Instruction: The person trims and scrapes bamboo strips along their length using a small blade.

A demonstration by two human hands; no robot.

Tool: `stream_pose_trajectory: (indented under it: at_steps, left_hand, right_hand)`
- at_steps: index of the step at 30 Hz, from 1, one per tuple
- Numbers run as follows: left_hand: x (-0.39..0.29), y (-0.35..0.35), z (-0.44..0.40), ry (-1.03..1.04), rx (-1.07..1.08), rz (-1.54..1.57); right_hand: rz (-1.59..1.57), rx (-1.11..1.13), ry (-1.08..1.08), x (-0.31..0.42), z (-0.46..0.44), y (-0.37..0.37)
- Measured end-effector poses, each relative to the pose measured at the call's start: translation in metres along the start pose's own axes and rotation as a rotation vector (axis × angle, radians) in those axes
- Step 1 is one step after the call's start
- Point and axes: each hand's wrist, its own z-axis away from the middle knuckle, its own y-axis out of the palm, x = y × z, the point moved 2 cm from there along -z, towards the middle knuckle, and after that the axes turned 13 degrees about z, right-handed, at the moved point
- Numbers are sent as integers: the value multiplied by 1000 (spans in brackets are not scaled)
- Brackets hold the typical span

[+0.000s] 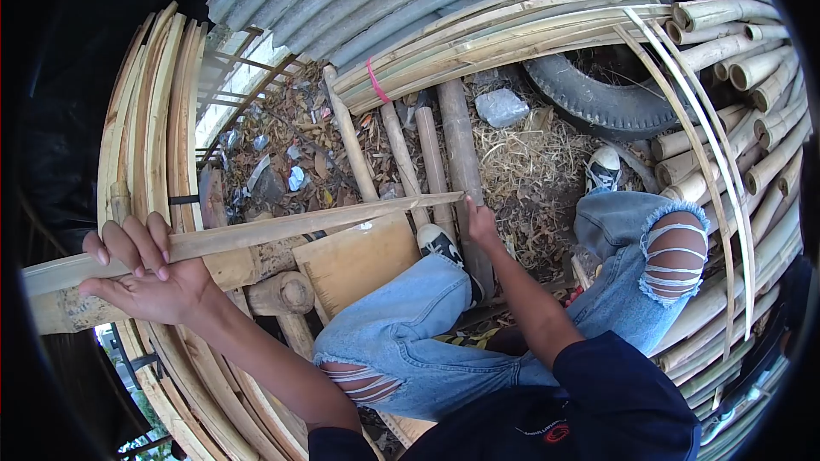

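Long, flat, pale bamboo strip runs from 9 o'clock to just past centre, tapering towards 3. Your left hand is at 9, palm up, fingers bent over the strip and slightly parted, thumb apart below. Your right hand has its fingers closed at the narrow tip; can't tell if it also holds a tool.

For good control, support the wide end evenly, align both hands with the grain, and don't twist the thin tip; it looks likely to flex or split. Watch fingertips along the edges, likely splintery.

Strip looks smooth, straight-grained. Under it, a thick, round, knotty bamboo pole; towards 7, a tan flat board. Springy-looking slat bundle, pink tie, at 12 to 1. Black ribbed rubber tyre, 1 to 2. Hollow round bamboo poles, 2 to 3.
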Motion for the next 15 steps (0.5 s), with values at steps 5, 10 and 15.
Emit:
stream_pose_trajectory:
  at_steps: [5, 10, 15]
  left_hand:
    - [-2, -6, -1, -18, 21, 28]
    - [-2, -5, -1, -17, 33, 12]
    - [-2, 0, 0, -17, 46, 15]
  right_hand:
    - [-279, 95, -141, 55, 51, -23]
    - [-96, 50, 159, 19, 31, 2]
    - [21, 103, 95, 9, 17, -11]
